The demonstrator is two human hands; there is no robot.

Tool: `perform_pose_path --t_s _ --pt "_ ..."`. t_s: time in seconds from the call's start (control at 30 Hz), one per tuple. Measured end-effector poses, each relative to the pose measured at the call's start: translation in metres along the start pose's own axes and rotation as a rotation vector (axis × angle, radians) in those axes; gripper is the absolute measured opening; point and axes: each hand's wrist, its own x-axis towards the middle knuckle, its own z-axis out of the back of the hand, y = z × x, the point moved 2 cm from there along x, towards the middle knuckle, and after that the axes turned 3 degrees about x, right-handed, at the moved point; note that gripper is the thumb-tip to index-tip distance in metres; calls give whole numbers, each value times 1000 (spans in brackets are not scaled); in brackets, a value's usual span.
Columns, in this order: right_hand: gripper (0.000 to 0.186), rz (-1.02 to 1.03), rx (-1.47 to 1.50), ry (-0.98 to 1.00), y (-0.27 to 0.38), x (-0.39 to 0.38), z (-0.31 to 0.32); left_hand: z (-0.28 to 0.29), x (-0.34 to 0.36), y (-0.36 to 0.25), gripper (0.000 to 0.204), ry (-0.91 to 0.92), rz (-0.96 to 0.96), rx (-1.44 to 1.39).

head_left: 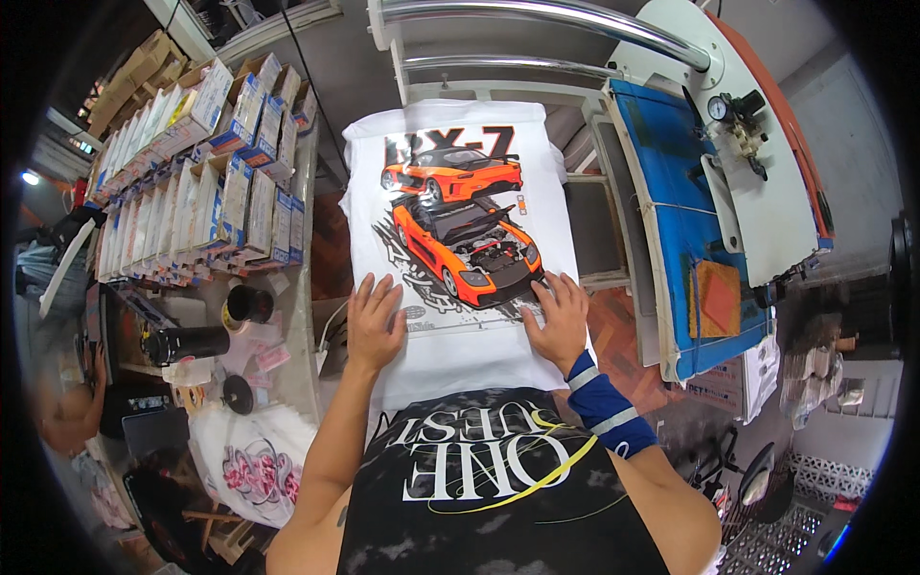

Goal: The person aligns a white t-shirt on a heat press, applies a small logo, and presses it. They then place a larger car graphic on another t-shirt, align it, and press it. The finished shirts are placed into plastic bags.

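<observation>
A white T-shirt lies spread flat in front of me. On its middle is a glossy printed sheet with two orange sports cars and dark lettering at the top; a faint straight edge shows along its bottom. My left hand rests flat on the lower left of the sheet and shirt, its fingers stretched forward. Opposite it, my right hand lies on the lower right corner with fingers extended. Neither hand grips anything. A blue band with pale stripes wraps my right wrist.
Chrome bars of a machine cross beyond the shirt. To the right stands a blue-covered board beside a pressure gauge. Boxes fill the left table, near a black cylinder and another printed shirt. A person is at far left.
</observation>
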Motion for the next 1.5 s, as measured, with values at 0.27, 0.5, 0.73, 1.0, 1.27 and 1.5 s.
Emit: perform_pose_path --t_s 0.27,0.5,0.73,1.0,1.27,1.5 --pt "48 36 -25 -1 4 2 3 2 0 0 41 -35 -18 -2" --pt "47 42 -25 -14 4 2 4 3 1 -2 41 -8 5 3" --pt "49 40 -18 -20 1 1 1 3 1 -2 41 3 18 30" --pt "49 22 -12 -8 -1 -2 -2 0 -2 0 42 7 5 22" --pt "49 7 -4 6 3 0 4 5 1 -6 41 -1 -14 37" --pt "44 40 -42 46 -14 10 -1 -8 10 12 40 7 15 112"
